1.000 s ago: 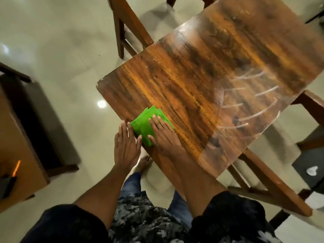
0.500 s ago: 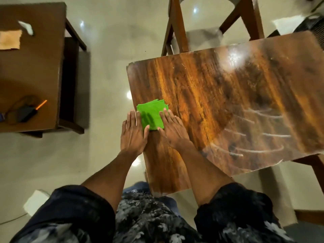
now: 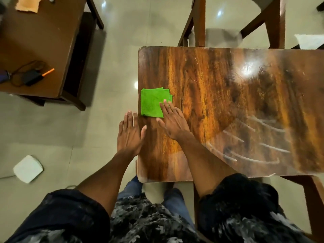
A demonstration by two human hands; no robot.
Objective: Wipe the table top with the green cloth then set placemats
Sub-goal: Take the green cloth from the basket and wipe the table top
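Observation:
A folded green cloth (image 3: 152, 102) lies flat on the glossy wooden table top (image 3: 219, 95), close to its left edge. My right hand (image 3: 172, 122) lies flat on the table with straight fingers, its fingertips resting on the cloth's near right corner. My left hand (image 3: 130, 133) is flat at the table's left edge just below the cloth, thumb on the wood, not touching the cloth. Pale curved wipe streaks (image 3: 259, 142) show on the right part of the table. No placemats are in view.
A wooden chair (image 3: 201, 23) stands behind the table's far edge. A second brown table (image 3: 43, 41) at the left carries a black charger with cable (image 3: 31, 77) and an orange-tipped item. A white square object (image 3: 28, 168) lies on the tiled floor.
The view has swung so the table sits squarer. My right hand has slid back off most of the cloth, only fingertips remaining. My left hand has drawn away from the cloth.

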